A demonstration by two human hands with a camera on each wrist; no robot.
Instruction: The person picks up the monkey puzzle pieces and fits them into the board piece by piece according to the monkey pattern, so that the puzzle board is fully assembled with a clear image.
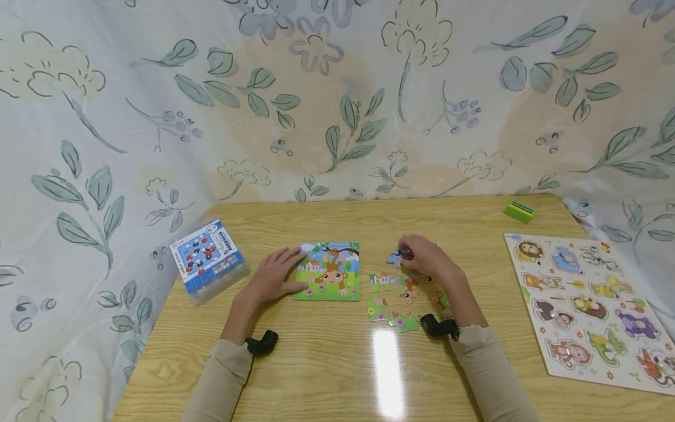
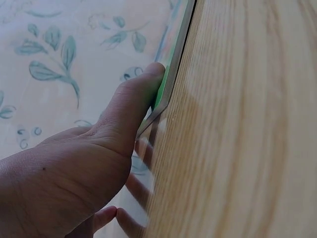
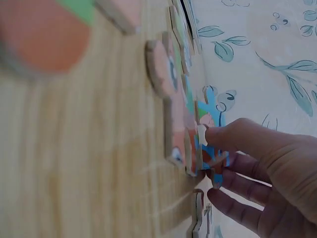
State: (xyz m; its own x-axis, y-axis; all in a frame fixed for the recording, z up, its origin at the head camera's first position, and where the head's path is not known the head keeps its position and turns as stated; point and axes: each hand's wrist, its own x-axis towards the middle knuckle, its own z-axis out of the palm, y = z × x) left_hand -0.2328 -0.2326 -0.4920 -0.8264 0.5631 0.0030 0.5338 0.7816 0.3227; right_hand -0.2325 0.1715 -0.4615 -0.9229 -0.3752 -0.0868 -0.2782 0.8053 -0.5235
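Observation:
My left hand (image 1: pixel 271 278) rests at the left edge of a square monkey picture board (image 1: pixel 332 290), its thumb on the lower left corner. In the left wrist view the thumb (image 2: pixel 131 101) lies straight along the board's rim, and the other fingers are spread behind it, partly hidden. To the right, my right hand (image 1: pixel 428 258) pinches a blue jigsaw puzzle piece (image 3: pixel 210 109) between thumb and fingers, just behind the other pieces. Nearer me lie several jigsaw pieces (image 1: pixel 377 310) showing a monkey, grass and flowers, some against each other. More pieces sit partly hidden under the right forearm.
A clear box with a blue molecule label (image 1: pixel 208 261) stands at the left. On the right lies a large animal puzzle board (image 1: pixel 606 375), with a small green block with coloured strips (image 1: pixel 519 212) behind it. A floral cloth (image 1: pixel 337 117) hangs behind the wooden table (image 1: pixel 316 363).

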